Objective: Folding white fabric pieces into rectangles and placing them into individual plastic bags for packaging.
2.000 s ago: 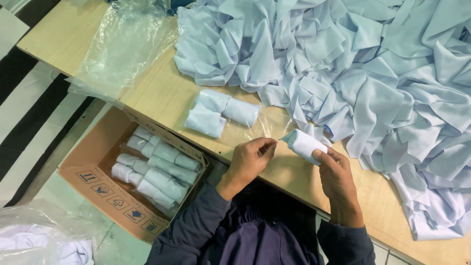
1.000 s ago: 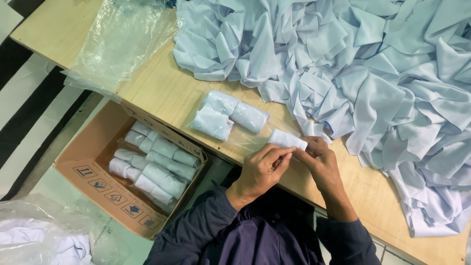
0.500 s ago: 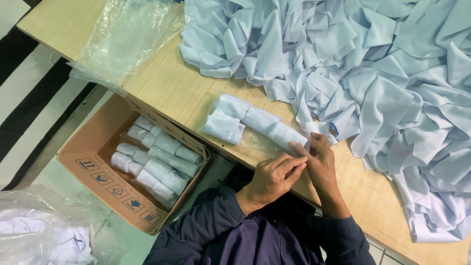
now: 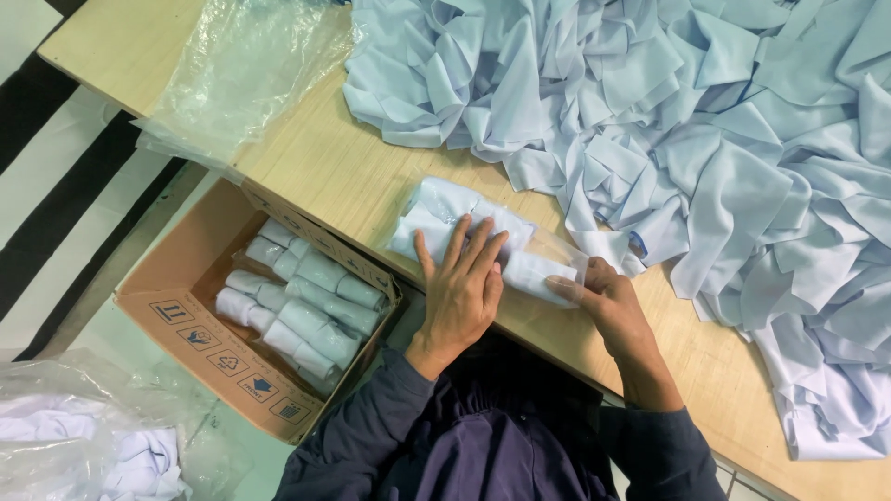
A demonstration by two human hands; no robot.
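Pressing flat with open fingers, the left hand (image 4: 461, 288) lies on the rolled cloths (image 4: 445, 215). Their row runs sideways along the table (image 4: 325, 167); the right hand (image 4: 608, 301) pinches the clear bag (image 4: 557, 269) at its end.

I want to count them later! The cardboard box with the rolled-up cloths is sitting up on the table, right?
Not quite. The head view shows the cardboard box with the rolled-up cloths sitting down on the floor beside the table, not up on it.
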